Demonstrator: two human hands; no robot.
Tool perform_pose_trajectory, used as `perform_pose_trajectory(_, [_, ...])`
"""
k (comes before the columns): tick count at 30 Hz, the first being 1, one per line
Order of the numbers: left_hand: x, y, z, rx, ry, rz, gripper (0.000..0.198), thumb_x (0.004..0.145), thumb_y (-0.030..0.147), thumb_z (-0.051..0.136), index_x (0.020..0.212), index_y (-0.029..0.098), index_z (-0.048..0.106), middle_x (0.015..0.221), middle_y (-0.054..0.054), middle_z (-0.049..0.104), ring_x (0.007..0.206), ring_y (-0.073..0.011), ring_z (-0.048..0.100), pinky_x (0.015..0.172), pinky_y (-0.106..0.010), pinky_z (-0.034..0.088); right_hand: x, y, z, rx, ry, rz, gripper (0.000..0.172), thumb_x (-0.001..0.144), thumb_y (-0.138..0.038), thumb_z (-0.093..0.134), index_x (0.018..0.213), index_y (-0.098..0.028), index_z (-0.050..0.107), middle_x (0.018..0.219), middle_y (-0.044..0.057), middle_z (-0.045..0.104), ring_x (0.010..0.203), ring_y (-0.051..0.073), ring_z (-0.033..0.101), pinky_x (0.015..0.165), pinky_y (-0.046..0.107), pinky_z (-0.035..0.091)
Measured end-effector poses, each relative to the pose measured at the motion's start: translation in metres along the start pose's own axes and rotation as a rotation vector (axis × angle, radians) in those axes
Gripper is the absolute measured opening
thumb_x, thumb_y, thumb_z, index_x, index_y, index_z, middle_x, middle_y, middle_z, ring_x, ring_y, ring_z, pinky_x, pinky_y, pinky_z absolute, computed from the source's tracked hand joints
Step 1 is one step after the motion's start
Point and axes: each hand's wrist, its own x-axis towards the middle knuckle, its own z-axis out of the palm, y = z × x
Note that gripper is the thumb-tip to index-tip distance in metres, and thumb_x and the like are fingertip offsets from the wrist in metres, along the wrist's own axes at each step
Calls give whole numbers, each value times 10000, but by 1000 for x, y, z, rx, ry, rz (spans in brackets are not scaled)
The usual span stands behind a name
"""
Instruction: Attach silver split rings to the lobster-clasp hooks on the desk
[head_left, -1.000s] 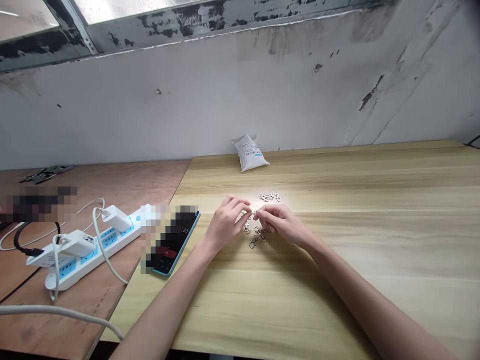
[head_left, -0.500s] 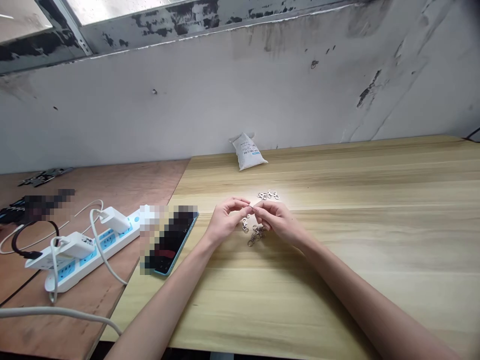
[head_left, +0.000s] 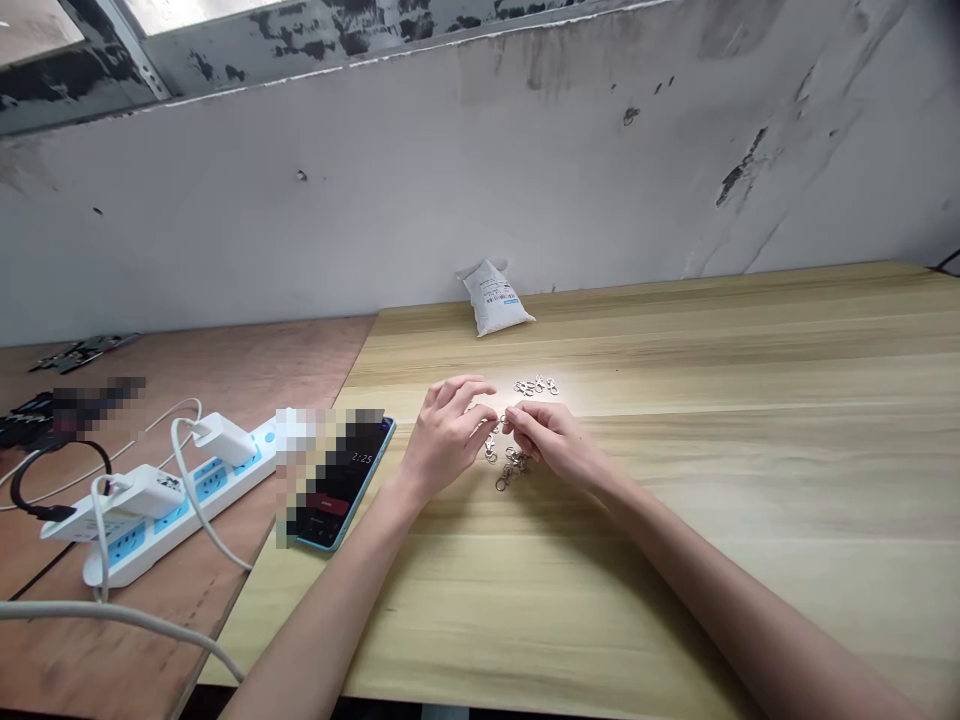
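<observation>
My right hand is closed in a pinch, with a small metal ring at its fingertips. Just left of the ring is my left hand, its fingers apart and their tips close to the ring; whether they touch it I cannot tell. Below my hands lies a small pile of metal swivel clasps with key rings. Another clasp is partly hidden beside my left fingertips. Farther back, several clasps with rings lie in a loose row on the wooden table.
A phone lies left of my left forearm. Beyond it, a white power strip with plugged-in chargers and cables rests on a brown board. A white printed packet stands against the grey wall.
My left hand has opened its pinch, with fingers raised and spread, drawing slightly away from the right fingertips. My right hand stays pinched in nearly the same place. The view has shifted slightly.
</observation>
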Motion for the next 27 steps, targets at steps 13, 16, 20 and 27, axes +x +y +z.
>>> perform_pose_trajectory(13, [1,1,-1,-481,36,-273,51,846,259,675,822,216,691,1199,-62,609,1204,-234,504,1031,-447,406,0,-3,-1,58,-12,-33,397,898,-542,494,772,-175,577,502,-64,422,448,86,355,470,235,313])
perform_pose_trajectory(16, [1,3,0,-365,40,-212,46,853,233,665,817,223,691,1184,-53,620,1221,-241,486,1035,-451,397,0,-2,-1,14,11,-28,414,897,-549,488,745,-174,575,501,-65,403,453,86,339,472,233,298])
perform_pose_trajectory(20, [0,0,1,-142,78,-123,73,871,218,634,836,233,697,1177,-50,627,1223,-261,469,1026,-464,394,1,0,-4,-43,33,-44,438,918,-548,443,750,-175,599,497,-53,423,456,100,367,489,246,320])
perform_pose_trajectory(27, [-2,-14,-8,-422,-164,-131,45,846,241,669,832,243,712,1047,-50,655,1052,-221,559,930,-428,473,9,16,-41,-665,359,-156,336,933,-414,438,839,-188,668,729,52,617,672,183,534,603,295,384])
